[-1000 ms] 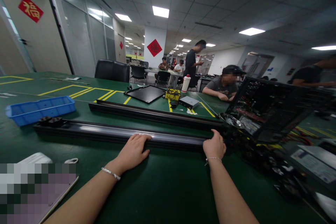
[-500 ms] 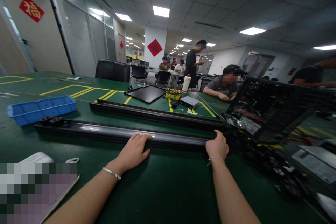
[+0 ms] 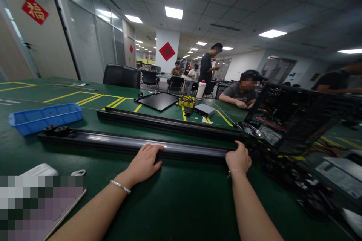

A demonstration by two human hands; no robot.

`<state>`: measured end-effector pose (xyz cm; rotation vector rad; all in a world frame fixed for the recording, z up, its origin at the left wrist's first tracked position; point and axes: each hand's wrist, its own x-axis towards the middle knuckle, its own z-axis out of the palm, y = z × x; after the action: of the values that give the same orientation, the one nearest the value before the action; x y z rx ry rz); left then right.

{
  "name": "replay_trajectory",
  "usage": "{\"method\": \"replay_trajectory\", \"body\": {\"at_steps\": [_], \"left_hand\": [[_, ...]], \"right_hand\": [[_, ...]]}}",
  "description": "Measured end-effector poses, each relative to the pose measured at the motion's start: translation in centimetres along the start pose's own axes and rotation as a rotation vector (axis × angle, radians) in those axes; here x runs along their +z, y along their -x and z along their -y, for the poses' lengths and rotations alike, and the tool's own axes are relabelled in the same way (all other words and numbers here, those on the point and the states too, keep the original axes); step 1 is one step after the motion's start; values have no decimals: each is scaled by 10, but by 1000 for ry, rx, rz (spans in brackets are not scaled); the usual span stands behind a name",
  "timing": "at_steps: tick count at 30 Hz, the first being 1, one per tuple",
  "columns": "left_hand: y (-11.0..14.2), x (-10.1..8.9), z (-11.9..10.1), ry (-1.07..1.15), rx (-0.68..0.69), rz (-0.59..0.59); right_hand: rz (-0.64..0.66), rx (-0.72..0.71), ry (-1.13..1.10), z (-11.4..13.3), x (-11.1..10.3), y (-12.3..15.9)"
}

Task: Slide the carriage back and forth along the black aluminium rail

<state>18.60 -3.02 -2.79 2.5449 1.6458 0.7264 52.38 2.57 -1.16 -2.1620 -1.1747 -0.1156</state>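
Green tabletop (image 3: 192,203) bears a long, glossy black rail (image 3: 113,139), left grip (image 3: 143,162) spread atop, right grip (image 3: 240,157) curled, its closure unclear.

Black rail (image 3: 109,140), blue bin (image 3: 46,118); green table (image 3: 192,203), yellow lines (image 3: 138,108)

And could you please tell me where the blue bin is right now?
In the head view, the blue bin sits toward the left on the green table, just beyond the left end of the nearer black rail.

Office workshop, green workbench (image 3: 192,203), open computer case (image 3: 296,116), ceiling light panels (image 3: 173,12), glass partitions (image 3: 87,41)
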Motion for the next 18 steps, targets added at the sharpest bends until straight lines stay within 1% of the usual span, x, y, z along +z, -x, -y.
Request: {"method": "replay_trajectory", "body": {"at_steps": [10, 18], "left_hand": [[0, 3, 2, -2, 8, -11], [0, 2, 1, 0, 3, -5]], "right_hand": [[-23, 11, 39, -7, 0, -6], [-41, 39, 40, -14, 1, -11]]}}
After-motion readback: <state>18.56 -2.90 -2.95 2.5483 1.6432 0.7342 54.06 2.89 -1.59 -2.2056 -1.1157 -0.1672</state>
